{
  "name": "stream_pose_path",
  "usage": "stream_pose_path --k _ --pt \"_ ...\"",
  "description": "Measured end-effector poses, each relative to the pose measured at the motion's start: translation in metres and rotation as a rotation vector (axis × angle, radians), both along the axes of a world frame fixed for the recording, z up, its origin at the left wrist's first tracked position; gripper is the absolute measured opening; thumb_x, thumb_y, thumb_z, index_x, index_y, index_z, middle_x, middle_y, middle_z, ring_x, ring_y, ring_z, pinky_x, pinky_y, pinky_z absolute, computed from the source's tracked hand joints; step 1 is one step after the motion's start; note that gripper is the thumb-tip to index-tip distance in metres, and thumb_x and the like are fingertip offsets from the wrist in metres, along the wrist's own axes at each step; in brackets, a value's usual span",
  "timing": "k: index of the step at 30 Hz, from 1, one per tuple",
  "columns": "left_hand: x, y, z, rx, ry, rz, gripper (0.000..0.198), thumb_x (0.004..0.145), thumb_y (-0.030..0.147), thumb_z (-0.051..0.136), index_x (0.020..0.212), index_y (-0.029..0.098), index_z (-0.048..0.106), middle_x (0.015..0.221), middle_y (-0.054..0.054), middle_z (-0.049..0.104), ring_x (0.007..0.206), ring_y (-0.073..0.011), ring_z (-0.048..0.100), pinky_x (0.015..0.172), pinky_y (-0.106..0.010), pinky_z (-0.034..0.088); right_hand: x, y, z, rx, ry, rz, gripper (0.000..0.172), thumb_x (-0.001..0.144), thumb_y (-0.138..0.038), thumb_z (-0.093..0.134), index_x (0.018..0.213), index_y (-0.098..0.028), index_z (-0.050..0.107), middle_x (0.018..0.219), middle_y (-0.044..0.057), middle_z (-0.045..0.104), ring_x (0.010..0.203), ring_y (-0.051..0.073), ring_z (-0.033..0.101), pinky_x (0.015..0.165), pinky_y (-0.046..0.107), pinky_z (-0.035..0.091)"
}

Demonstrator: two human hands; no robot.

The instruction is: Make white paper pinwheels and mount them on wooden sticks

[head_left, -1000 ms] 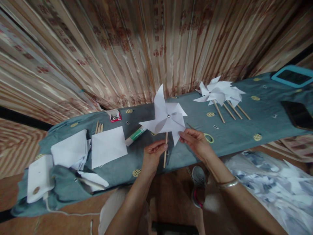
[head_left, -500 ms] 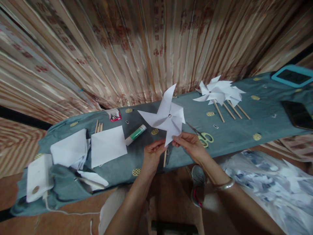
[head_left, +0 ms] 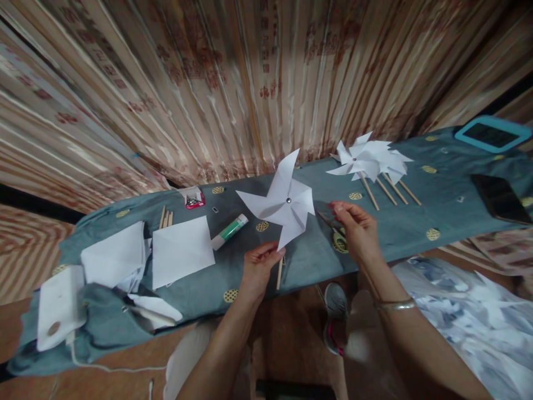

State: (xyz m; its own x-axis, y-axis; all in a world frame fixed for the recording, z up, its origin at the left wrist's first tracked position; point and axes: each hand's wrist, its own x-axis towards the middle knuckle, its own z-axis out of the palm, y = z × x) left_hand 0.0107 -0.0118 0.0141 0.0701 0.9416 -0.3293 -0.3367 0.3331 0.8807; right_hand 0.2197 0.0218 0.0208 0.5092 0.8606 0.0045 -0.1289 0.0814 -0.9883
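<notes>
A white paper pinwheel [head_left: 287, 203] with a round metal pin head at its centre is in the middle of the head view. My left hand [head_left: 259, 269] is closed on its lower paper tip, and a wooden stick [head_left: 280, 273] shows beneath that tip. To the right, my right hand [head_left: 358, 230] is apart from the pinwheel, its fingers loosely bent and nothing visible in them. It hovers over the scissors [head_left: 340, 240] with yellow-green handles, hiding part of them.
Finished pinwheels [head_left: 375, 158] on sticks lie at the back right, near a phone [head_left: 499, 197] and a blue-framed tablet [head_left: 493, 134]. Leftward are a glue stick [head_left: 230, 231], white paper squares [head_left: 183, 250], short sticks [head_left: 166, 216], a pin box [head_left: 194, 199] and a white power strip [head_left: 60, 308].
My right hand has let go of the pinwheel and moved right, over the scissors. My left hand still grips the paper tip in nearly the same place.
</notes>
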Motion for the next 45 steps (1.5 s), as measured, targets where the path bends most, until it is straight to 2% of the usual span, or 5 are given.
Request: stream_pose_path --k 4,14,25,38,45 --pt "0.001 -0.001 0.000 -0.021 -0.010 -0.050 0.030 0.056 0.034 0.086 0.080 0.018 0.081 0.079 -0.004 0.078 0.075 -0.0169 0.066 0.077 -0.028 0.048 -0.001 0.005 -0.005 -0.042 0.001 0.108 0.033 0.061 -0.050 0.085 0.084 -0.028 0.078 0.094 0.001 0.076 0.089 0.017 0.064 0.087 0.032 0.049" --pt "0.001 0.001 0.000 -0.032 0.015 -0.041 0.028 0.054 0.033 0.086 0.078 0.019 0.081 0.073 -0.002 0.075 0.069 -0.0146 0.062 0.070 -0.025 0.046 -0.011 0.003 -0.010 -0.054 0.044 0.147 0.019 0.058 -0.041 0.086 0.067 -0.027 0.077 0.091 0.000 0.077 0.088 0.018 0.065 0.090 0.034 0.047" --pt "0.000 0.003 0.000 -0.006 0.005 0.041 0.024 0.051 0.029 0.088 0.072 0.021 0.080 0.081 -0.004 0.078 0.083 -0.0189 0.068 0.087 -0.031 0.048 -0.016 -0.003 -0.011 -0.069 0.118 0.211 0.015 0.059 -0.036 0.085 0.063 -0.027 0.075 0.092 -0.001 0.074 0.085 0.016 0.061 0.088 0.033 0.044" --pt "-0.001 0.006 -0.007 0.026 0.041 0.074 0.024 0.054 0.029 0.085 0.075 0.020 0.080 0.081 -0.005 0.078 0.079 -0.0182 0.067 0.081 -0.031 0.050 -0.032 -0.015 -0.006 -0.077 0.111 0.348 0.027 0.058 -0.045 0.086 0.056 -0.024 0.070 0.070 -0.002 0.064 0.073 0.015 0.053 0.078 0.032 0.041" --pt "0.000 0.007 -0.006 0.020 0.049 0.090 0.025 0.053 0.029 0.086 0.076 0.020 0.080 0.082 -0.005 0.078 0.080 -0.0185 0.067 0.085 -0.033 0.049 -0.043 -0.020 -0.008 -0.101 0.145 0.416 0.030 0.060 -0.046 0.086 0.056 -0.023 0.068 0.072 -0.003 0.063 0.072 0.014 0.051 0.077 0.032 0.040"
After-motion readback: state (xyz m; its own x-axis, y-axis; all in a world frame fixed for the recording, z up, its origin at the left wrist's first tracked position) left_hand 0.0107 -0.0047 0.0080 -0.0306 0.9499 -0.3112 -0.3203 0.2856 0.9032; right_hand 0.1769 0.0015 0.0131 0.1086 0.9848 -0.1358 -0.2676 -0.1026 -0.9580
